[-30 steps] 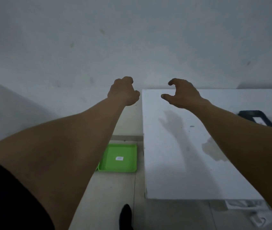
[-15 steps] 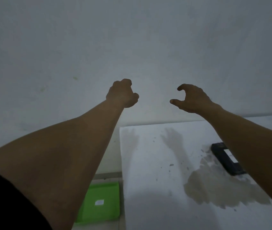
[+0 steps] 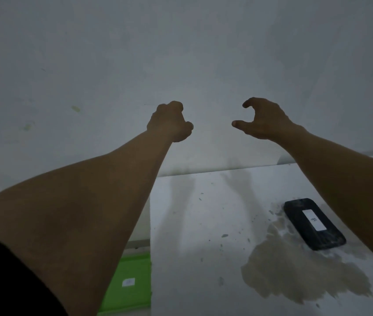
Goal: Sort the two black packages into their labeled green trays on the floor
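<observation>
Since a second ago the view has swung up, bringing more of the black package (image 3: 314, 223) on the white table (image 3: 203, 258) into sight. Left hand (image 3: 169, 122) is clenched and empty, right hand (image 3: 263, 120) loosely curled, empty. One green tray (image 3: 133, 270) lies on the floor left of the table.

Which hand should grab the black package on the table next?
Probably the right hand. Its arm reaches out just beside the black package on the white table, with fingers loosely open and empty. The left hand is curled shut, out over the table's left edge, above the green tray.
</observation>
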